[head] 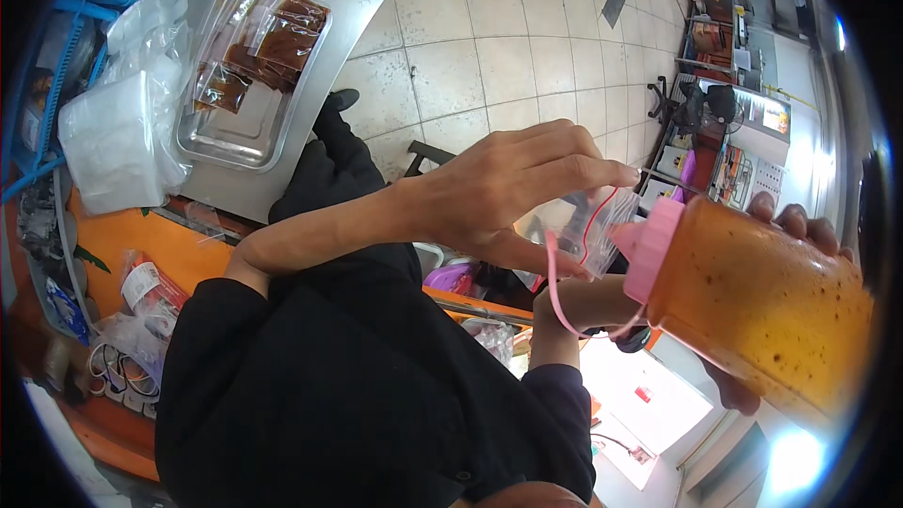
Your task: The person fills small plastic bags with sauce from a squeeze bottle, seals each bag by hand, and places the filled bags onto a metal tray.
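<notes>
My left hand (508,190) grips a small clear zip bag (608,236) with a red line along its seal, pinched between thumb and fingers. In my right hand (794,219), mostly hidden behind it, is a squeeze bottle (762,303) tilted onto its side. Amber liquid with dark specks fills much of it. Its pink nozzle cap (656,250) points at the bag, the tip touching or just inside the mouth; I cannot tell which. A pink strap (557,303) loops from the cap.
On a steel table at upper left, a metal tray (233,144) holds several brown-filled sachets (289,32). Beside it lie clear plastic bags (113,141) and a blue basket (46,113). An orange surface (106,226) lies below. Tiled floor (508,14) stretches beyond the table.
</notes>
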The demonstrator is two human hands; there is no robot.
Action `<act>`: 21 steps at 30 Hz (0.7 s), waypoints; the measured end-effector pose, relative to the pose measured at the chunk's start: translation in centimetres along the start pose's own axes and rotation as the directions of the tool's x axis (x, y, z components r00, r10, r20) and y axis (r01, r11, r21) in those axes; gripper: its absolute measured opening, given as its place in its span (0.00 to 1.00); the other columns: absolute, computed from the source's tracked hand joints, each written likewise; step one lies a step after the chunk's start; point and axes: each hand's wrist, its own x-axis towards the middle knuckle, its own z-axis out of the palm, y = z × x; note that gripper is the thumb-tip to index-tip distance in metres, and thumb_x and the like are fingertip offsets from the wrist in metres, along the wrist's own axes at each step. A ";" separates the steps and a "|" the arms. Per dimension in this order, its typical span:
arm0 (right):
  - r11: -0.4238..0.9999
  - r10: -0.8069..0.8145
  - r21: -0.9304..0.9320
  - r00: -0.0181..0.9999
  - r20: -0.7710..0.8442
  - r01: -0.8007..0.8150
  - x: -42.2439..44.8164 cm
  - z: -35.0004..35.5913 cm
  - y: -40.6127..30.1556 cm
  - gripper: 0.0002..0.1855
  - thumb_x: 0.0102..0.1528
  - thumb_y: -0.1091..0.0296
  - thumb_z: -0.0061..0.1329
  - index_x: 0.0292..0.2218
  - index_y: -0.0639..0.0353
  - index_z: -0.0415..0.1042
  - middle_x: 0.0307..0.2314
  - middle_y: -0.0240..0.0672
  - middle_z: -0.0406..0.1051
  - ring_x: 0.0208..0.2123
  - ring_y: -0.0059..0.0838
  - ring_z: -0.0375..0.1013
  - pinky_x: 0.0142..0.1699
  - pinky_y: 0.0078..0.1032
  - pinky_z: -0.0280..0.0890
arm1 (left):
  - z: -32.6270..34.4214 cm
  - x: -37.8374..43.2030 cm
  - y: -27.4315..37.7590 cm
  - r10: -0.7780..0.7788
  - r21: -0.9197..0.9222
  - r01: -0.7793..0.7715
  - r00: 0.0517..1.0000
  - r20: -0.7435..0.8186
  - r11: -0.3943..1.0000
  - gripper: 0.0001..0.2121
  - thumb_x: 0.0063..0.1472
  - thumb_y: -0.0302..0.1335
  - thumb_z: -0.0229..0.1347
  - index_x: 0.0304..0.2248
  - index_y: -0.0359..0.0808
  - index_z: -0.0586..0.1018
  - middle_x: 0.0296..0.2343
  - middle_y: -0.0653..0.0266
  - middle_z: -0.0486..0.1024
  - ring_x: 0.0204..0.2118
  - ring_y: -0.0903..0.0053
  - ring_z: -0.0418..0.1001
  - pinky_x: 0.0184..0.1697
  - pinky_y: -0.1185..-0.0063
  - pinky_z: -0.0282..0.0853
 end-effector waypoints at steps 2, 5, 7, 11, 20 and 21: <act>1.000 -0.006 -0.005 1.000 -0.014 0.006 -0.2 0.1 0.2 0.64 0.30 0.42 0.71 0.60 0.52 0.47 0.55 0.45 0.54 0.58 0.47 0.54 0.64 0.45 0.52 | 0.1 0.0 -0.1 -0.009 -0.024 0.010 1.000 0.010 1.000 0.33 0.44 0.35 0.69 0.49 0.29 0.73 0.34 0.56 0.74 0.34 0.65 0.73 0.36 0.74 0.70; 1.000 -0.012 -0.007 1.000 -0.027 0.012 -0.4 0.0 0.1 0.64 0.30 0.41 0.70 0.60 0.53 0.47 0.54 0.46 0.54 0.58 0.47 0.54 0.64 0.45 0.52 | 0.2 -0.1 -0.1 -0.020 -0.038 0.021 0.999 0.024 0.999 0.33 0.45 0.34 0.69 0.49 0.30 0.73 0.35 0.56 0.75 0.34 0.65 0.73 0.36 0.74 0.70; 1.000 -0.024 -0.010 0.999 -0.033 0.024 -0.4 -0.2 0.2 0.64 0.30 0.41 0.70 0.60 0.53 0.48 0.54 0.46 0.54 0.58 0.47 0.54 0.64 0.45 0.52 | 0.4 -0.3 -0.3 -0.021 -0.035 0.022 0.999 0.029 0.999 0.33 0.45 0.34 0.69 0.50 0.30 0.73 0.35 0.56 0.75 0.35 0.65 0.73 0.36 0.74 0.70; 0.999 -0.039 -0.003 0.999 -0.030 0.039 -0.2 -0.4 -0.3 0.65 0.29 0.40 0.70 0.60 0.53 0.48 0.54 0.46 0.54 0.58 0.47 0.55 0.64 0.45 0.51 | 0.6 -0.4 -0.3 -0.016 -0.022 0.016 0.999 0.029 1.000 0.33 0.45 0.35 0.69 0.50 0.30 0.73 0.35 0.56 0.75 0.35 0.64 0.73 0.37 0.74 0.70; 0.997 -0.070 0.024 0.997 -0.044 0.071 -0.5 -0.8 -0.9 0.66 0.28 0.38 0.70 0.60 0.54 0.48 0.53 0.47 0.54 0.57 0.48 0.56 0.64 0.44 0.51 | 0.9 -0.5 -0.3 -0.013 -0.019 0.014 0.999 0.042 1.000 0.34 0.45 0.36 0.69 0.51 0.28 0.72 0.34 0.56 0.74 0.35 0.64 0.73 0.37 0.74 0.70; 0.997 -0.073 0.025 0.996 -0.046 0.074 -0.6 -0.9 -0.9 0.66 0.28 0.37 0.70 0.60 0.55 0.48 0.53 0.47 0.54 0.57 0.48 0.56 0.64 0.44 0.51 | 0.9 -0.4 -0.3 -0.008 -0.014 0.008 0.999 0.037 1.000 0.34 0.45 0.36 0.69 0.51 0.28 0.72 0.34 0.56 0.74 0.34 0.65 0.73 0.37 0.74 0.70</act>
